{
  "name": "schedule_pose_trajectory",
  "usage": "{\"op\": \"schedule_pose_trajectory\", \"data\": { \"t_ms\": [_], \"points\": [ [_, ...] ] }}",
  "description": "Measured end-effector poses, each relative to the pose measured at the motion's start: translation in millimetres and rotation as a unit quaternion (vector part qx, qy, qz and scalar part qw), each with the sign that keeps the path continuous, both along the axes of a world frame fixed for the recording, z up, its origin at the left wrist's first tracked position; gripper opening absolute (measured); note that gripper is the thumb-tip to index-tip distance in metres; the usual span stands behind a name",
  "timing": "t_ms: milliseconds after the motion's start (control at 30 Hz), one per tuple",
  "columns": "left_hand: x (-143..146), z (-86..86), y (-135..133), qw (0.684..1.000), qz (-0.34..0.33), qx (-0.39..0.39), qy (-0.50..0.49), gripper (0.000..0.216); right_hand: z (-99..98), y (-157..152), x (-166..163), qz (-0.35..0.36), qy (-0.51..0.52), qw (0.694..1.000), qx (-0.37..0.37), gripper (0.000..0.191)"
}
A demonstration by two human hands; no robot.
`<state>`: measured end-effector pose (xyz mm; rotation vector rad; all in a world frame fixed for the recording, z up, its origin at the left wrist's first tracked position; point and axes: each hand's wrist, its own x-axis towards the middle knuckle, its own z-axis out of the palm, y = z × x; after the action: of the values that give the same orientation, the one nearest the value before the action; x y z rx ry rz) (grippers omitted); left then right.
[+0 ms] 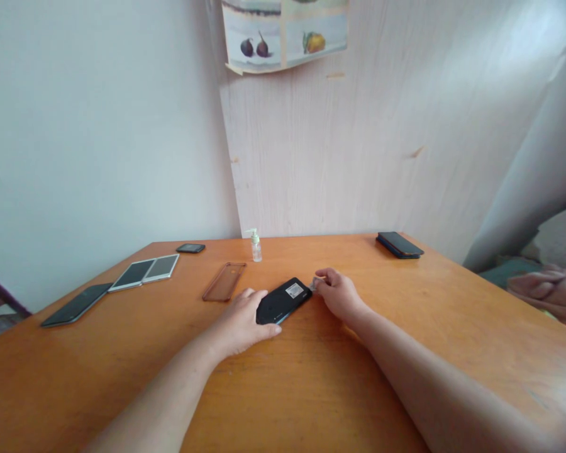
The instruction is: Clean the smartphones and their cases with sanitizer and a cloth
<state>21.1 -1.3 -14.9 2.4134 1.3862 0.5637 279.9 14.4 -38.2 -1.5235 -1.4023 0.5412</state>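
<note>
A flat, smooth black phone (276, 306) lies between both hands near the middle of the wooden table (273, 396), its long side slanting toward the back right corner. The left hand (242, 322) grips its near end, thumb and fingers around the sides. By the far end, the right hand (338, 296) pinches a small, crumpled, pale scrap (316, 283). A see-through brownish case (223, 282) lies closer to the back edge.

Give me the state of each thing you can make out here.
Black phone: back up, held by the left hand
White label: facing up
Pale item: pinched by the right hand, too small to identify
Phone case: flat, off the phone
Pump bottle: upright, pump fitted
White devices: flat, side by side
Leftmost phone: flat
Small dark phone: flat
Dark stack: flat
Picture sheet: hanging, bottom edge curling
</note>
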Motion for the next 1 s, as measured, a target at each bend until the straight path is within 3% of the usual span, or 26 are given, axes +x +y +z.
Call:
{"op": "schedule_pose_trajectory", "data": {
  "t_ms": [133,333,600,733,900,1000],
  "points": [
    [1.2,7.1,-5.4,0.999,-0.011,0.008,0.030,0.059,1.5,-0.5,-3.5,-0.001,0.039,0.999,0.009,0.029],
    [4.6,19.1,-17.4,0.998,-0.014,-0.001,0.059,0.046,7.5,-12.3,-17.8,0.067,0.061,0.995,0.029,0.021],
    [9.1,24.2,-24.6,0.998,-0.017,-0.005,0.060,0.046,10.0,-17.0,-19.2,0.074,-0.184,0.978,0.064,0.016],
    [7.6,22.4,-22.6,0.998,-0.020,-0.006,0.056,0.052,9.6,-16.6,-14.2,0.076,-0.246,0.966,0.032,0.019],
    [-3.7,20.7,-16.3,0.998,-0.033,-0.022,0.047,0.069,8.1,-14.5,-7.0,0.024,-0.283,0.958,0.035,0.020],
    [-9.0,21.2,-14.4,0.998,-0.040,-0.021,0.045,0.062,7.9,-14.2,-6.0,0.040,-0.294,0.954,0.035,0.016]
  ]
}}
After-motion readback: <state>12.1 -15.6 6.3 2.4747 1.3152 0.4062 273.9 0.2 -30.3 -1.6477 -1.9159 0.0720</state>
